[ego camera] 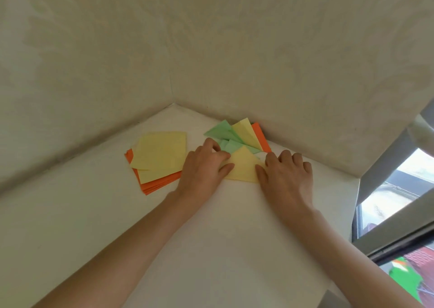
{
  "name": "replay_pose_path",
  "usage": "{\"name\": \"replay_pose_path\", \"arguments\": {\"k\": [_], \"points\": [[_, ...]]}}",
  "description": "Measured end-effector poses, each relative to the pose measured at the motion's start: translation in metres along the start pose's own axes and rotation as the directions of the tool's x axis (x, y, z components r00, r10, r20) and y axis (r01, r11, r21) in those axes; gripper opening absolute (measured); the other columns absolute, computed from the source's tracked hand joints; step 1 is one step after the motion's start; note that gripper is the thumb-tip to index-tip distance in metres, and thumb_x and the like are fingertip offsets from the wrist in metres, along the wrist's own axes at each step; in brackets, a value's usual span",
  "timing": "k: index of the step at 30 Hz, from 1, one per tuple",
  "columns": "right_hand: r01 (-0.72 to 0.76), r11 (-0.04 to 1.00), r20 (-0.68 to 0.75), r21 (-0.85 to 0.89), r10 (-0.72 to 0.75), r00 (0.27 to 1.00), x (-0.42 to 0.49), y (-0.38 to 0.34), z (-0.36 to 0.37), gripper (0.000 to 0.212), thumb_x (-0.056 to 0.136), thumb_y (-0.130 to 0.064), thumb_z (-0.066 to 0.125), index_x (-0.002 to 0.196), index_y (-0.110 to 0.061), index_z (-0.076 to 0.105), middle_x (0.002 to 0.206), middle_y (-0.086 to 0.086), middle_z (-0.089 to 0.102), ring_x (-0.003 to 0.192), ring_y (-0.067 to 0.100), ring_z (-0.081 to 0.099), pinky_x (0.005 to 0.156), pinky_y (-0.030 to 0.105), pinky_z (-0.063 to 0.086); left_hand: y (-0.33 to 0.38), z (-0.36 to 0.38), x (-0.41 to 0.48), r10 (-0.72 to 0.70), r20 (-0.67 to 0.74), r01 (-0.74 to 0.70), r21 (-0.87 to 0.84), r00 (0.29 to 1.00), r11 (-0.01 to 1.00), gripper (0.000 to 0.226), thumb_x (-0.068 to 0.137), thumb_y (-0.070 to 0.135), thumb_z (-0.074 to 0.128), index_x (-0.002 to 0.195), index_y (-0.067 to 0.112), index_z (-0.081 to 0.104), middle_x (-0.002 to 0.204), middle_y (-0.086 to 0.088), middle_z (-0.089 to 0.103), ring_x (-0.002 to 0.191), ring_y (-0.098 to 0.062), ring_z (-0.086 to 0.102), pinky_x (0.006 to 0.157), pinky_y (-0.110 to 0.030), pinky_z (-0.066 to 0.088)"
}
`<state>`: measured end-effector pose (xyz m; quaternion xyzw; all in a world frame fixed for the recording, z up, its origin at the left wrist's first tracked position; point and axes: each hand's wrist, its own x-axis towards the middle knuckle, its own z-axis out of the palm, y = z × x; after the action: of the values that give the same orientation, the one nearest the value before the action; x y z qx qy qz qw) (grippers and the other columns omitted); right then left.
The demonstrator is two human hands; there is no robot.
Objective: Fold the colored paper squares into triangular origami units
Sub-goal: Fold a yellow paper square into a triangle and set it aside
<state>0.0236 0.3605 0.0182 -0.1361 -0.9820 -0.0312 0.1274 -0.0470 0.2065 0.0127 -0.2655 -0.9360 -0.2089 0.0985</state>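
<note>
In the head view much is hidden from me. The fingertips of both hands tuck under their own knuckles, and the window (394,190) at the right is cut off by the frame, as is a grey corner at the near right.

The yellow triangle (243,166) lies flat on the white desk (211,237) between the two hands, apex pointing far. The left hand (202,169) lays its thumb across the triangle's left corner, with bent fingers coming down on the left slope. I cannot tell whether that grip pinches the edge or only presses it. The right hand (287,173) sits palm down, thumb along the triangle's right edge, fingers loosely bent and closed round nothing.

Just beyond the triangle, a fan of folded units (246,131) in matte green, yellow and orange is tucked into the far corner against the textured cream wall (211,49). To the left, loose yellow squares (159,152) lie skewed on a thick orange stack (162,184) with crisp layered edges.
</note>
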Motion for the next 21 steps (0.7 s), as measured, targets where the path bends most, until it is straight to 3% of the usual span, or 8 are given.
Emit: {"name": "replay_pose_path", "arguments": {"k": [4,10,13,17,19,21], "points": [[-0.037,0.998,-0.053,0.048,0.039,0.998,0.001,0.008,0.006,0.032,0.098,-0.037,0.035,0.112,-0.014,0.052,0.109,0.008,0.052,0.102,0.03,0.044,0.079,0.037,0.029,0.013,0.012,0.002,0.065,-0.091,-0.058,0.078,0.994,0.995,0.028,0.095,0.029,0.053,0.111,0.012,0.069,0.111,-0.011,0.054,0.093,-0.031,0.053,0.072,-0.035,0.034],[-0.048,0.998,-0.052,0.049,0.051,0.997,0.007,0.008,0.008,0.03,0.098,-0.036,0.038,0.113,-0.015,0.052,0.112,0.008,0.052,0.105,0.03,0.044,0.082,0.036,0.031,0.012,0.008,0.001,0.028,-0.071,-0.02,0.109,0.997,0.994,0.037,0.098,0.04,0.043,0.124,0.02,0.06,0.121,-0.005,0.048,0.105,-0.023,0.05,0.08,-0.032,0.034],[0.078,0.983,-0.256,0.169,-0.033,0.966,0.008,0.006,0.003,0.024,0.092,-0.029,0.048,0.1,-0.01,0.061,0.098,0.011,0.057,0.09,0.033,0.049,0.074,0.037,0.034,0.004,-0.013,-0.006,0.045,-0.125,-0.034,0.084,0.991,0.996,0.037,0.095,0.039,0.049,0.123,0.017,0.06,0.12,-0.006,0.05,0.106,-0.024,0.052,0.082,-0.035,0.037],[0.436,0.857,-0.619,0.274,-0.189,0.762,-0.008,-0.013,-0.022,0.015,0.091,-0.012,0.052,0.086,-0.003,0.063,0.087,0.012,0.059,0.08,0.028,0.048,0.069,0.036,0.042,-0.026,-0.062,-0.029,0.013,-0.22,-0.001,0.054,0.975,0.999,0.029,0.091,0.035,0.058,0.11,0.014,0.068,0.112,-0.005,0.056,0.1,-0.025,0.057,0.08,-0.036,0.038],[0.623,0.756,-0.699,0.199,-0.336,0.631,-0.026,-0.034,-0.032,0.004,0.086,-0.001,0.061,0.085,-0.001,0.064,0.081,0.012,0.061,0.073,0.03,0.053,0.065,0.037,0.045,-0.045,-0.084,-0.05,-0.05,-0.249,0.064,0.049,0.967,0.997,0.023,0.091,0.034,0.059,0.102,0.018,0.07,0.107,0.0,0.057,0.094,-0.022,0.058,0.074,-0.031,0.035],[0.77,0.63,-0.707,0.106,-0.496,0.503,-0.046,-0.06,-0.036,0.011,0.082,0.004,0.063,0.09,-0.003,0.06,0.079,0.011,0.062,0.067,0.028,0.054,0.06,0.036,0.044,-0.062,-0.098,-0.074,-0.121,-0.24,0.13,0.024,0.963,0.991,0.018,0.091,0.036,0.057,0.096,0.023,0.069,0.104,0.007,0.055,0.088,-0.018,0.058,0.07,-0.029,0.034]]}}
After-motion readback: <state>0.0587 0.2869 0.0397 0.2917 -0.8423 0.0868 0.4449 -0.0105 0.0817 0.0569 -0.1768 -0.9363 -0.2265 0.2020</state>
